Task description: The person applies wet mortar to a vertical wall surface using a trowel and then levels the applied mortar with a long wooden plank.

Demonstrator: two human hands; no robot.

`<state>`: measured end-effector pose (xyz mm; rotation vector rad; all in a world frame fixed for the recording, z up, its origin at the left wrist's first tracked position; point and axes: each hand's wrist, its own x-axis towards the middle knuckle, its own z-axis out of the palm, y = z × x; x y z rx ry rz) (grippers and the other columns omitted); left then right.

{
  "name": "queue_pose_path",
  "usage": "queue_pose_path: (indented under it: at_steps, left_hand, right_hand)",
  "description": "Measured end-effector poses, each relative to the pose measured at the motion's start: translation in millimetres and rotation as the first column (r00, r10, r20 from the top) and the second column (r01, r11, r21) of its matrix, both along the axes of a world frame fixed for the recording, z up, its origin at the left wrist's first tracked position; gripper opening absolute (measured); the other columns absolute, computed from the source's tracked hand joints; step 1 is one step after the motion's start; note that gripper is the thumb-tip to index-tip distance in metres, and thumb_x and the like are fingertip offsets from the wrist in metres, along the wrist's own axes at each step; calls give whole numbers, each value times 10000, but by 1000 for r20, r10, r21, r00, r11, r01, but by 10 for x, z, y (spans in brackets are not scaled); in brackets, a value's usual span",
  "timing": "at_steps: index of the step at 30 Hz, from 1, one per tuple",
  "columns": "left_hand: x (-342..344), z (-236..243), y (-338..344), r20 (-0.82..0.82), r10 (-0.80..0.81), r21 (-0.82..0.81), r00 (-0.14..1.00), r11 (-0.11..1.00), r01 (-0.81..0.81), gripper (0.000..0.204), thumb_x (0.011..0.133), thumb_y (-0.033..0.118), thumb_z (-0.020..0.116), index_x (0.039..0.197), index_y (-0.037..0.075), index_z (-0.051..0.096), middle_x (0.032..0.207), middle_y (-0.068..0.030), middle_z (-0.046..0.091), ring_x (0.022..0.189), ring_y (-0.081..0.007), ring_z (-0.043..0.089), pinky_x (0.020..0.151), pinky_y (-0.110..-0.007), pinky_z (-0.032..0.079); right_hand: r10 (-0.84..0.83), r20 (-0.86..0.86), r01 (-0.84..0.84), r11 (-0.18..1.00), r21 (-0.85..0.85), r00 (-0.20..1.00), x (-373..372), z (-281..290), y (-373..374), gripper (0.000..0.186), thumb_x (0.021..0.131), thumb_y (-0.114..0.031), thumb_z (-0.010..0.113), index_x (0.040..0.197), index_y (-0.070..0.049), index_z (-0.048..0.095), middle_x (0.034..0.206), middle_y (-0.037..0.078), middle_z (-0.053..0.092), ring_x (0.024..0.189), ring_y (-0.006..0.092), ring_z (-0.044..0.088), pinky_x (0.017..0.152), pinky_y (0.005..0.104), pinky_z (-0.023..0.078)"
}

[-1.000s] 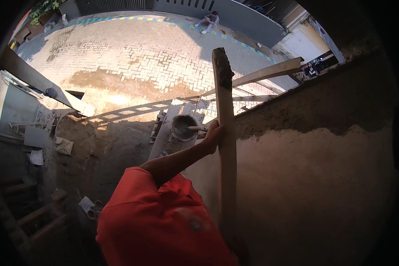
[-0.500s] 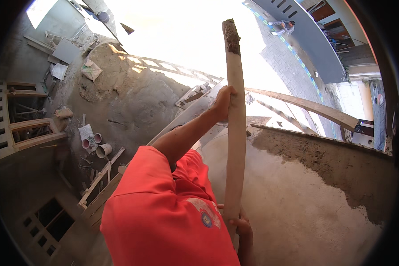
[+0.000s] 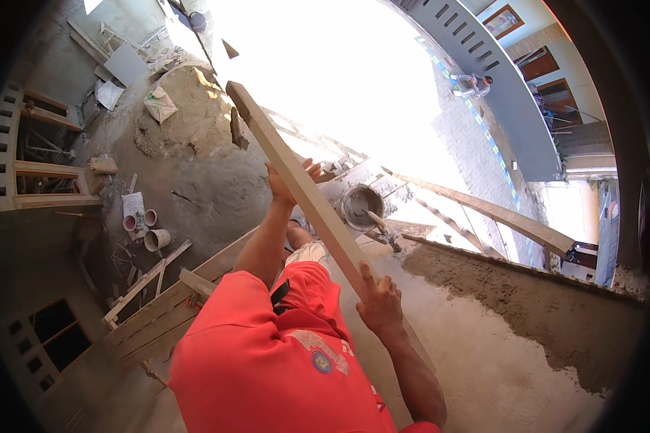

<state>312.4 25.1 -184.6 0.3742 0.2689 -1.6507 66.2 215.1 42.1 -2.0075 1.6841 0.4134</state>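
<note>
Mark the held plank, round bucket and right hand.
Held plank (image 3: 307, 195): head view, middle of its length.
Round bucket (image 3: 344, 207): head view, left side of rim.
Right hand (image 3: 380, 304): head view, back of hand.

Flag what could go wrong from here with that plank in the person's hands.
1. The left hand has its fingers spread under the plank, not wrapped round it, so the plank might slip or twist, leaving the right hand to bear it.
2. The dark clump by the plank's far end looks loose and may drop.
3. The bucket appears near the plank; a sideways swing could knock it, though depth is hard to judge.
</note>
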Motion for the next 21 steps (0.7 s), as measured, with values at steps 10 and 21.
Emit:
queue_pose_path:
  at_steps: [10,21]
  left_hand:
    - [-571,686,-342,146,-280,-185,949,935,304,584,929,603,448,1233,113,545,1074,-150,623,870,-361,624,692,-470,552]
    - [-2966,2263,461,300,-770,82,563,609,789,559,943,596,428,1140,79,502,914,-151,613,787,-332,634,713,-496,533]
  right_hand:
    - [-596,538,338,794,505,597,-777,391,259,811,694,-268,721,1403,-51,394,1147,225,615,1030,294,612,905,392,478]
    - [-826,-84,727,534,-432,557,-499,1324,1905,840,723,-206,762,1452,-150,350,1217,182,420,1063,350,487,878,513,418]
